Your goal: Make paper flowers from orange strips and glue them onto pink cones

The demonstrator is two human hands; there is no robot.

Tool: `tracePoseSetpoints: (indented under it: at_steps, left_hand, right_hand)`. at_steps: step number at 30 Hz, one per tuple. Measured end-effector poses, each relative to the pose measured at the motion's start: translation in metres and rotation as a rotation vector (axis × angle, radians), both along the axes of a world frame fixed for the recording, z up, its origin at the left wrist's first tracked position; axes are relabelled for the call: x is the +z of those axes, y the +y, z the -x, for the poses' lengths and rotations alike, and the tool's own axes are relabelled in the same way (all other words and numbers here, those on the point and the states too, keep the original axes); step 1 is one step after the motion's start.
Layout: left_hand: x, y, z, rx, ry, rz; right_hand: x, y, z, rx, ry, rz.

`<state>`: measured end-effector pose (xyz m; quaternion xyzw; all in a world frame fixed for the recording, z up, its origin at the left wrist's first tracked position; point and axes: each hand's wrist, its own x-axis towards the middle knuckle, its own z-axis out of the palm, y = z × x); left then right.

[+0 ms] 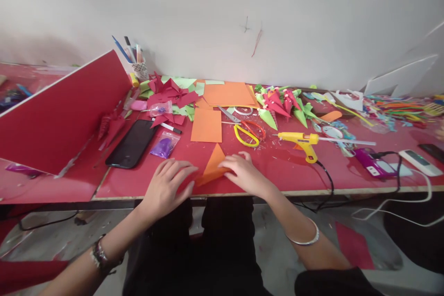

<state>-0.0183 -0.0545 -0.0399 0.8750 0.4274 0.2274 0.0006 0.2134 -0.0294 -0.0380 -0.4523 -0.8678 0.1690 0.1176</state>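
A piece of orange paper (212, 163), folded to a pointed triangle, lies near the front edge of the red table between my two hands. My right hand (247, 175) has its fingertips on the paper's right side, gripping that edge. On the left, my left hand (169, 184) is open, its fingers and thumb spread beside the paper's left corner; whether they touch it I cannot tell. Just behind the folded piece lies a flat orange paper square (206, 126). Scissors (247, 135) with yellow and orange handles rest to the right of that square.
A yellow glue gun (301, 141) with its cord lies right. A black phone (133, 144) and purple packet (165, 144) lie left, near a red board (69, 111). Behind are paper scraps (173, 95), orange sheets (229, 94), folded paper cones (277, 101) and a pen cup (140, 70).
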Motion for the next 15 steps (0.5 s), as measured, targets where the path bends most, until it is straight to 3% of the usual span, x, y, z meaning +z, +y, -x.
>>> tracePoseSetpoints:
  at_steps: [5,7,11,15]
  left_hand:
    - [0.008,0.015,-0.018,-0.100,0.018,0.042]
    - [0.006,0.021,-0.028,-0.147,0.068,0.099]
    - [0.004,0.028,-0.041,-0.197,-0.016,0.206]
    - [0.010,0.027,-0.046,-0.187,0.007,0.202]
  right_hand:
    - [0.005,0.016,0.002,0.022,0.054,-0.154]
    - [0.005,0.023,0.002,0.063,0.089,-0.154]
    - [0.009,0.026,-0.006,0.071,0.135,-0.144]
    - [0.019,0.018,-0.019,0.045,0.120,-0.109]
